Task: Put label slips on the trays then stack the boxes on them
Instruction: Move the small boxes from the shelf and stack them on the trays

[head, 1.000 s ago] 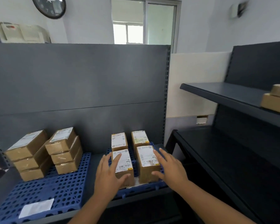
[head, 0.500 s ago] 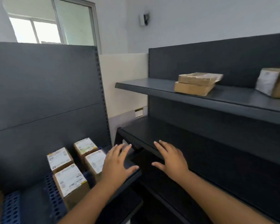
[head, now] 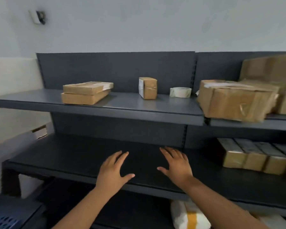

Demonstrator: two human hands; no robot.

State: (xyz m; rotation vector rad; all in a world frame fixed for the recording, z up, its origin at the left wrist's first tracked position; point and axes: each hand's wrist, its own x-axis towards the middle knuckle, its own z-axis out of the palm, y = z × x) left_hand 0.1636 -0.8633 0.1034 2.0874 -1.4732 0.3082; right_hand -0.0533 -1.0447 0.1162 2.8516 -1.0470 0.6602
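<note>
Both empty, fingers spread: L hand (head: 113,169), R hand (head: 176,164) over lower shelf (head: 73,156). Next box row (head: 254,157) at 3 o'clock — lies 9-to-3 — R hand nearer.

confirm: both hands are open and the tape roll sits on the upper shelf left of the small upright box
Not left: the head view shows the tape roll on the upper shelf right of the small upright box. The left hand and right hand are open.

Two hands (head: 111,170) (head: 177,164), two flat boxes (head: 87,88) (head: 84,98), one tape roll (head: 180,92).
</note>
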